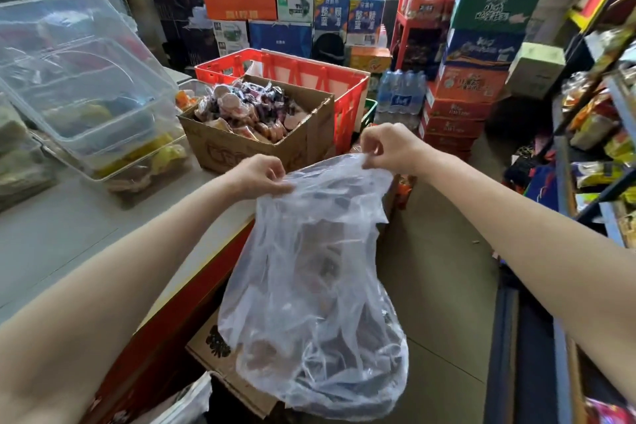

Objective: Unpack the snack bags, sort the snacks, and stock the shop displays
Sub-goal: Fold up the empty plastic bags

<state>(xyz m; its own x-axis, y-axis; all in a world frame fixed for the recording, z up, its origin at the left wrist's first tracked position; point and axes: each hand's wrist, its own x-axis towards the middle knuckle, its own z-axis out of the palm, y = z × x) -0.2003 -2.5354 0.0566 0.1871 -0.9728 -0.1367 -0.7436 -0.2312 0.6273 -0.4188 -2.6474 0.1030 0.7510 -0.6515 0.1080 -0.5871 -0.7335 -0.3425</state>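
A large clear plastic bag [320,286] hangs in front of me over the floor, beside the counter's edge. Dark snack packets show dimly through its lower part. My left hand [261,175] pinches the bag's top rim on the left. My right hand [389,148] pinches the rim on the right, slightly higher. Behind the bag, a cardboard box [237,148] full of wrapped snacks sits on the counter.
Clear plastic display bins [79,79] with yellow snacks stand on the grey counter [69,234] at left. A red crate [347,86] sits behind the box. Stacked cartons and bottled water [399,96] fill the back. Stocked shelves [599,134] line the right. An open carton [220,354] lies on the floor.
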